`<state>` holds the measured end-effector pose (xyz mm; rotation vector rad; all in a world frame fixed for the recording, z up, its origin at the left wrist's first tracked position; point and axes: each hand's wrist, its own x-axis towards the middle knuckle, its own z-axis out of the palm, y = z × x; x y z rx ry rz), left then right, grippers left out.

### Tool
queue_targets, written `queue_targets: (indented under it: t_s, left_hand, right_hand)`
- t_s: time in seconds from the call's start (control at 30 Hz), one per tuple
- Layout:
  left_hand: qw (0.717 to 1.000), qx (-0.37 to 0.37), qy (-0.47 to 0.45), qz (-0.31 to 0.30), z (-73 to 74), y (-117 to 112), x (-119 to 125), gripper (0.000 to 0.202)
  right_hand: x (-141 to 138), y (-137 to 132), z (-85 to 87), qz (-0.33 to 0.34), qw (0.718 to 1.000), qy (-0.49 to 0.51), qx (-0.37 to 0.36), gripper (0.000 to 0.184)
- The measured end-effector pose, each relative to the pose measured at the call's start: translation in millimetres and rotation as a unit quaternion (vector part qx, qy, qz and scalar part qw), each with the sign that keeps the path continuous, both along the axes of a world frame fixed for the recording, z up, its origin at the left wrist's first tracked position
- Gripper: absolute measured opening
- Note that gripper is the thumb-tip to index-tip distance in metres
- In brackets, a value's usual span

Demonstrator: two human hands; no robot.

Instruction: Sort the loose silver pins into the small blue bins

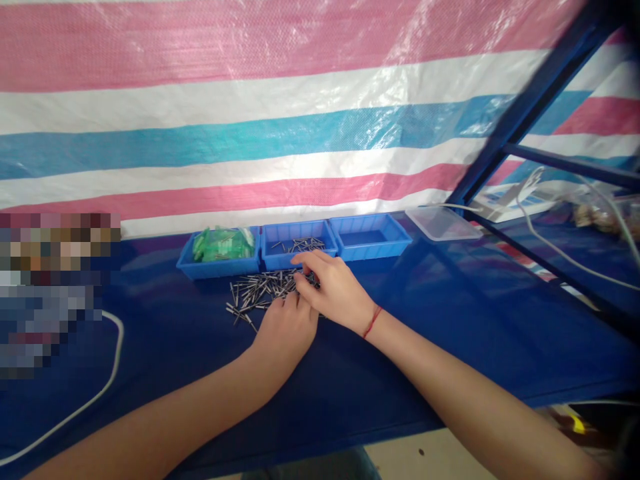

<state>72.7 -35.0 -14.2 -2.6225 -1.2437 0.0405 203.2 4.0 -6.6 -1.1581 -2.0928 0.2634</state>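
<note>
A loose pile of thin metal pins (pixel 255 290), some with a brighter, thicker end, lies on the blue table in front of the bins. My left hand (pixel 287 327) is at the pile's near right side, its fingers curled down and their tips hidden. My right hand (pixel 335 287), with a red string at the wrist, reaches over the pile's right end. Its index finger and thumb are bent with a gap between them, and it touches or overlaps my left hand. The middle blue bin (pixel 300 229), just beyond, has several similar pins in it.
The left blue bin (pixel 220 270) has a green plastic bag (pixel 223 245) in it. A right blue bin (pixel 373 250) and a clear plastic lid (pixel 443 223) stand farther right. A white cable (pixel 119 347) runs along the left; a blue metal frame (pixel 530 120) rises at right.
</note>
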Motion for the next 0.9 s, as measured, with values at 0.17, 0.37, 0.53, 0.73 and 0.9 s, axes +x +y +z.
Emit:
queue_targets:
  t_s: [0.17, 0.37, 0.53, 0.73, 0.9]
  left_hand:
    - [0.998, 0.047, 0.035, -0.029, -4.8, 2.4, -6.7, 0.026]
    - [0.998, 0.049, 0.026, 0.002, 14.7, 9.2, -25.3, 0.018]
    - [0.996, 0.048, 0.048, 0.058, 23.9, 24.5, -46.6, 0.015]
    - [0.998, 0.056, 0.018, 0.033, 23.0, 29.1, -58.0, 0.012]
    - [0.999, 0.033, -0.027, -0.013, 32.5, 24.9, -63.2, 0.013]
  right_hand:
    - [0.7, 1.8, -0.6, 0.002, 1.000, -0.001, -0.001, 0.022]
    - [7.8, 5.3, 4.6, -0.013, 0.999, 0.041, 0.010, 0.020]
    - [7.6, 5.4, 3.6, -0.008, 0.999, 0.035, 0.007, 0.015]
    - [2.5, 2.8, -0.6, 0.030, 0.999, -0.035, -0.017, 0.013]
    - [-2.3, -0.6, -3.1, 0.094, 0.994, -0.060, 0.017, 0.014]
